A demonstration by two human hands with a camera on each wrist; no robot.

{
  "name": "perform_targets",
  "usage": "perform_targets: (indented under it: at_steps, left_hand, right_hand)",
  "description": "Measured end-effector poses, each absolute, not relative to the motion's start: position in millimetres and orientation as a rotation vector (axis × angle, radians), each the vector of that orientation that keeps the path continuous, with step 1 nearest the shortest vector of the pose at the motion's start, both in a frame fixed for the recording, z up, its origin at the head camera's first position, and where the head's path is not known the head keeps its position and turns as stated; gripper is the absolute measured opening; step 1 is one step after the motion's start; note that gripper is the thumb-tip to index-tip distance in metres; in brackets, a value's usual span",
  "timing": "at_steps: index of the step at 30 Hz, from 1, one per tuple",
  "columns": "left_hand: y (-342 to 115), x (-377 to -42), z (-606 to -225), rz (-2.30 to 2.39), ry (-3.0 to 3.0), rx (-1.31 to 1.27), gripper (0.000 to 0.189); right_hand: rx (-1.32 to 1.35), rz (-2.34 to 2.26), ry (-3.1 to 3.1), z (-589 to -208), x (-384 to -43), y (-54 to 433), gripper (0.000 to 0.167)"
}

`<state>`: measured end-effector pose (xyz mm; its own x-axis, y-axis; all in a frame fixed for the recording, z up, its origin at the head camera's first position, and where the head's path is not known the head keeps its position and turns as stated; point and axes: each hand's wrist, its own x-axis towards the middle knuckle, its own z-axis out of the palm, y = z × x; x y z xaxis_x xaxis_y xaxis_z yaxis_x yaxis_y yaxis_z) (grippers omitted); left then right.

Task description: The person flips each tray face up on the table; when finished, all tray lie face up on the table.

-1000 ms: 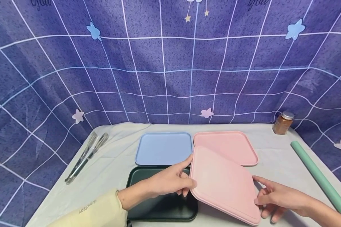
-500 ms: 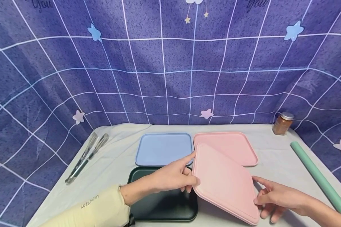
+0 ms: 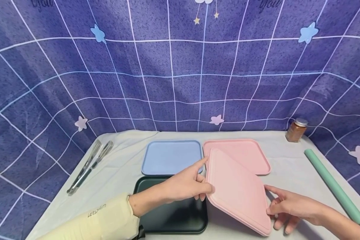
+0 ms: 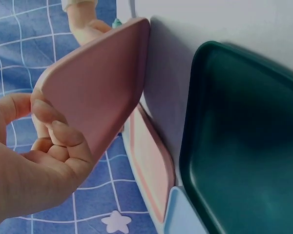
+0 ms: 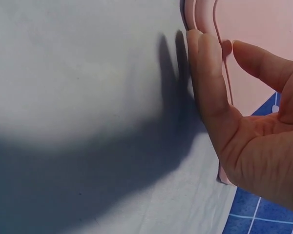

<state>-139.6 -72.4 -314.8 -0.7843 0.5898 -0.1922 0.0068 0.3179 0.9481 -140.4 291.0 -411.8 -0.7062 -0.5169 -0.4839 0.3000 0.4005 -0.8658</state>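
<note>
Between both hands is a pink tray (image 3: 236,193), tilted with its left side raised above the table. My left hand (image 3: 187,185) pinches its left edge, thumb on the upper face and index finger stretched along the side. My right hand (image 3: 293,206) grips the lower right edge; in the right wrist view the thumb lies on one face and the fingers (image 5: 210,63) behind the rim. A second pink tray (image 3: 245,150) lies flat behind, partly covered by the held one. The dark green tray (image 3: 174,220) lies beneath my left forearm, the blue tray (image 3: 172,156) behind it.
Metal tongs (image 3: 90,170) with dark handles lie at the table's left side. A lidded jar of brown contents (image 3: 296,130) stands at the back right. A green roll (image 3: 334,185) runs along the right edge. Patterned purple cloth (image 3: 180,83) hangs around the table.
My left hand has moved slightly right and up, raising the tray's left side and tilting it more steeply. The right hand stays nearly in place on its edge.
</note>
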Motion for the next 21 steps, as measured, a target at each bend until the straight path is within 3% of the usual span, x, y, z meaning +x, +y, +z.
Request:
perform_targets:
  at_steps: [6, 14, 21]
  left_hand:
    - [-72, -139, -317, 1.548, 2.044, 0.486, 0.102]
    - [-70, -139, -318, 1.566, 2.023, 0.484, 0.101]
    - [-69, -138, -318, 1.577, 2.026, 0.467, 0.101]
  right_hand:
    - [-0.135, -1.196, 2.077, -390, -144, 285, 0.095]
    - [-0.221, -1.056, 2.246, -310, -172, 235, 0.079]
    - [-0.323, -0.932, 2.300, -262, -190, 172, 0.089]
